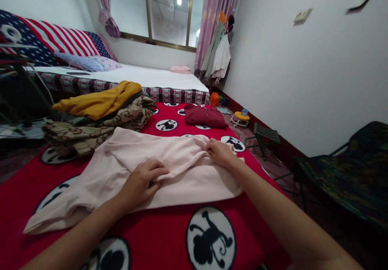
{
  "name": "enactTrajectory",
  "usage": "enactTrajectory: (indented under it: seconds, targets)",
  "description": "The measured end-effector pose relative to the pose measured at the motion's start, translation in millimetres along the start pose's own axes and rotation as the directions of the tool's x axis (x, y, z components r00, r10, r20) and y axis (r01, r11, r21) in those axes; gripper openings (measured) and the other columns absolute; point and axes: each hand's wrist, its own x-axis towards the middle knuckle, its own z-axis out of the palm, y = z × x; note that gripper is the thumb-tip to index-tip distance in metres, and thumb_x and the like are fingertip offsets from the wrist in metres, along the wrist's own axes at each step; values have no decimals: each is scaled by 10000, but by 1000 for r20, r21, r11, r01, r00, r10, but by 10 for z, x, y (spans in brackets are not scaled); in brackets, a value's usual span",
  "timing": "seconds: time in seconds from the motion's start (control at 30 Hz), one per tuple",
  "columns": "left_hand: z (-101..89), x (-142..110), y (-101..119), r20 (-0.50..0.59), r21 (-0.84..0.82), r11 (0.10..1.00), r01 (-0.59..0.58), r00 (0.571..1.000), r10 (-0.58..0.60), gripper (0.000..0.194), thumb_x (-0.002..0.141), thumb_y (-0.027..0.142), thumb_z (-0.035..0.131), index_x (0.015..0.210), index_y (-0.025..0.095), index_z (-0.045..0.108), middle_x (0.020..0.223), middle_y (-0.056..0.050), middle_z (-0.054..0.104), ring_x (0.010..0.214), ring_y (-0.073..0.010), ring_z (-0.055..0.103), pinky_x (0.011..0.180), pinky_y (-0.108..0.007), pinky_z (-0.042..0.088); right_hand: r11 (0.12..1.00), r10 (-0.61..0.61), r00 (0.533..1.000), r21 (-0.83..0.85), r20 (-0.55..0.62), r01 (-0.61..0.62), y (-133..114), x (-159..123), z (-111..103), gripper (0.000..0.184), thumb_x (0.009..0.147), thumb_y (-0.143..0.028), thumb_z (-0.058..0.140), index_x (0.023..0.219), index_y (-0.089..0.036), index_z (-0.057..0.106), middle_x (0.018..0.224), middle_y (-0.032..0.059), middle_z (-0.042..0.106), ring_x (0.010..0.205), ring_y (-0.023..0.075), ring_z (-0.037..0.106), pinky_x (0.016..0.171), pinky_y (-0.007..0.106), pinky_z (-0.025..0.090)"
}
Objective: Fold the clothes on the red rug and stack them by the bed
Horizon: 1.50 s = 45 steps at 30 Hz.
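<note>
A pale pink garment (182,169) lies spread across a red blanket (163,237) printed with round black-and-white animal patches. My left hand (142,181) rests on the garment's middle, its fingers curled and pinching a fold of the cloth. My right hand (220,152) is closed on a bunched fold at the garment's far right edge. One sleeve trails off toward the lower left.
A heap of clothes (100,116), mustard yellow on top and brown patterned below, sits at the left. A folded dark red garment (204,116) lies farther back. Beyond is a bed (145,78) with a flag-patterned cover. A small stool (263,134) and a dark chair (348,173) stand at the right.
</note>
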Motion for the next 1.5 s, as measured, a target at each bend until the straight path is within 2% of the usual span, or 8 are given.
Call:
enactTrajectory:
  seconds: [0.17, 0.37, 0.5, 0.8, 1.0, 1.17, 1.33, 1.5]
  targets:
    - [-89, -9, 56, 54, -101, 995, 13, 998, -8, 309, 877, 254, 580, 1160, 220, 698, 1191, -110, 642, 1066, -228, 603, 908, -352, 494, 999, -1, 944, -51, -329, -16, 99, -107, -268, 172, 840, -105, 508, 889, -166, 661, 967, 81, 643, 876, 189, 582, 717, 272, 391]
    - [-210, 187, 153, 150, -107, 984, 141, 981, -124, 291, 935, 350, 516, 888, 198, 759, 943, -65, 723, 871, -185, 665, 811, -287, 503, 999, 27, 997, -27, -70, -29, 347, -335, -44, 188, 859, -227, 498, 810, -197, 677, 891, 59, 680, 809, 185, 612, 686, 286, 422]
    - [-166, 327, 142, -93, 38, 982, 186, 979, -182, 379, 928, 363, 519, 1242, 188, 640, 1310, -132, 602, 1195, -260, 557, 1035, -401, 412, 999, -44, 962, 2, -270, 46, 332, -389, -55, 299, 899, -429, 472, 905, -226, 692, 1020, 106, 679, 901, 248, 639, 772, 372, 472]
    - [243, 227, -48, 247, 145, 959, 245, 929, -275, 683, 929, 576, 426, 1523, 262, 308, 1615, -157, 160, 1483, -377, 123, 1148, -638, 99, 931, -359, 905, -25, -227, 363, -302, -130, 343, 515, 930, -512, 415, 1348, -238, 539, 1382, 109, 570, 1275, 296, 519, 1032, 489, 422]
    - [-482, -166, -119, 285, -92, 989, 115, 955, -85, 696, 856, 445, 640, 1473, 223, 408, 1600, -151, 228, 1441, -282, 305, 1138, -378, 326, 931, -346, 934, -154, -88, 330, -426, -63, 702, 533, 972, -496, 318, 1435, -263, 444, 1487, 61, 470, 1365, 260, 440, 1078, 515, 357]
    - [-1215, -905, -259, 119, 92, 968, 233, 963, -243, 726, 680, 304, 787, 1358, 256, 532, 1348, -102, 529, 1212, -261, 532, 1021, -358, 435, 916, -389, 910, -167, -145, 365, -376, -65, 725, 528, 973, -499, 323, 1407, -243, 482, 1461, 70, 504, 1344, 240, 464, 1074, 448, 366]
    - [-1306, -1376, -395, -36, 150, 896, 418, 908, -417, 162, 863, 227, 553, 954, 165, 673, 816, -26, 642, 742, -126, 593, 695, -212, 446, 922, -377, 911, -165, -169, 351, -386, -59, 747, 529, 967, -505, 330, 1390, -235, 498, 1444, 71, 523, 1318, 254, 486, 1051, 458, 380]
    - [-1282, -1661, -388, -205, 259, 833, 489, 870, -448, 230, 883, 200, 467, 767, 163, 662, 777, -27, 614, 697, -111, 564, 659, -206, 416, 920, -385, 909, -145, -161, 364, -365, -72, 749, 523, 968, -499, 334, 1379, -226, 506, 1441, 69, 526, 1324, 248, 480, 1071, 454, 367]
